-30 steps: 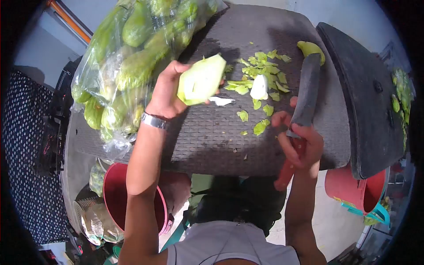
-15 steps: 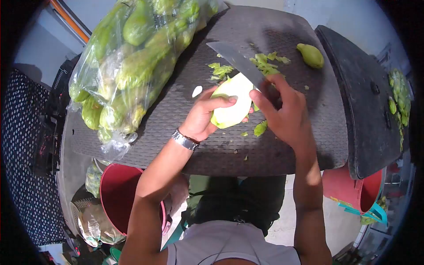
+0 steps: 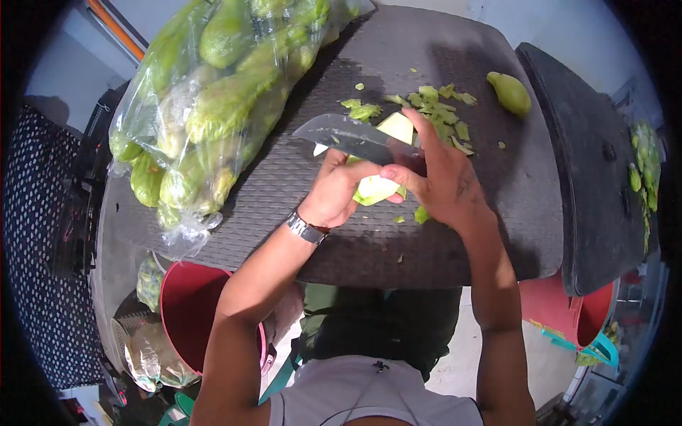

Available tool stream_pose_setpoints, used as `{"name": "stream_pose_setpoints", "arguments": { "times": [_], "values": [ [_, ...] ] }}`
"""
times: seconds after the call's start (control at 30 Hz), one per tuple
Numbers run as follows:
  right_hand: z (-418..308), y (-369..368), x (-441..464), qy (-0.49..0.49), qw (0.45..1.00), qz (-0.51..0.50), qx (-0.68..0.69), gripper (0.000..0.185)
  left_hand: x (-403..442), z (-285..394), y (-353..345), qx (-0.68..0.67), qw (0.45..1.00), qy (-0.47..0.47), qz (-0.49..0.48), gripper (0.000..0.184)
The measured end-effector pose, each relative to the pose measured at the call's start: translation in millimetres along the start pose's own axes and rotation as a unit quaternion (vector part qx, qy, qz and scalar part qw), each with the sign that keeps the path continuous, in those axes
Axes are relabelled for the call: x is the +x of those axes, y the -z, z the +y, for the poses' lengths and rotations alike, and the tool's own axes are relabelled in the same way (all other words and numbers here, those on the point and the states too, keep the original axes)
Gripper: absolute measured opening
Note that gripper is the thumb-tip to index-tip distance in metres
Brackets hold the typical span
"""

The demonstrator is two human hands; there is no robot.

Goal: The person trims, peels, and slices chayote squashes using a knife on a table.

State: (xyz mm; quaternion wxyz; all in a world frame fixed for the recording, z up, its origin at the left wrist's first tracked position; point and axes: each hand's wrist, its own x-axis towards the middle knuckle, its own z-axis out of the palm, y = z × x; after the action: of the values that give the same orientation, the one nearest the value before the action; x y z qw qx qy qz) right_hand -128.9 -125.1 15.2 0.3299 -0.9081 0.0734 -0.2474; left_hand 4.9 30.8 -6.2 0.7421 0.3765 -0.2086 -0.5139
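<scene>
My left hand, with a metal watch on its wrist, is closed around a pale, peeled chayote. My right hand grips a knife by its handle, which the fingers mostly hide. The broad blade lies across the chayote, pointing left, and covers its middle. My right thumb is close to the left thumb at the chayote. Green peelings lie scattered on the dark woven-pattern table beyond the hands. One unpeeled chayote rests at the table's far right.
A clear plastic bag full of chayotes takes up the table's left side. To the right stands another dark panel or tabletop with more green vegetables at its edge. Below are a red bucket at left and another red bucket at right.
The knife has swung from pointing up-left beside the chayote to lying across it, blade more level. My right hand has shifted slightly left, and the chayote is tilted.
</scene>
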Motion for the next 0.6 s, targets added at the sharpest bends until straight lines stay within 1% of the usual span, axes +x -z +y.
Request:
{"name": "stream_pose_setpoints", "arguments": {
  "times": [0.1,0.2,0.3,0.4,0.43,0.5,0.53,0.6],
  "values": [
    [-1.1,3.4,0.2,0.001,1.0,-0.009,-0.017,0.093,-2.1,-3.8,-5.0,0.004,1.0,0.007,0.023,0.039],
    [-1.4,2.4,0.1,-0.001,1.0,-0.021,-0.023,0.094,-2.3,-8.9,-5.2,-0.026,0.999,-0.01,0.029,0.038],
    [-1.3,1.6,0.0,-0.021,0.999,-0.028,-0.024,0.095,-1.1,-12.3,-0.3,0.019,0.999,-0.027,-0.002,0.039],
    [-0.1,0.2,-1.4,-0.034,0.999,-0.026,-0.025,0.096,-1.0,-9.7,-2.5,0.053,0.998,-0.019,-0.022,0.037],
    [0.8,-0.5,-1.8,-0.036,0.999,-0.024,-0.025,0.096,-1.0,-10.0,-3.3,0.036,0.999,-0.021,-0.018,0.033],
    [3.6,-1.6,-3.1,-0.029,0.999,-0.018,-0.041,0.094,-1.7,-12.0,-5.6,0.003,1.0,-0.024,-0.009,0.025],
    [4.5,-2.0,-3.5,-0.025,0.998,-0.015,-0.049,0.093,-2.3,-12.0,-5.8,0.008,1.0,-0.022,-0.015,0.025],
    [0.9,1.1,-1.6,-0.007,0.999,0.005,-0.036,0.085,-3.9,-11.4,-5.9,0.017,0.999,-0.017,-0.027,0.024]
  ]
}}
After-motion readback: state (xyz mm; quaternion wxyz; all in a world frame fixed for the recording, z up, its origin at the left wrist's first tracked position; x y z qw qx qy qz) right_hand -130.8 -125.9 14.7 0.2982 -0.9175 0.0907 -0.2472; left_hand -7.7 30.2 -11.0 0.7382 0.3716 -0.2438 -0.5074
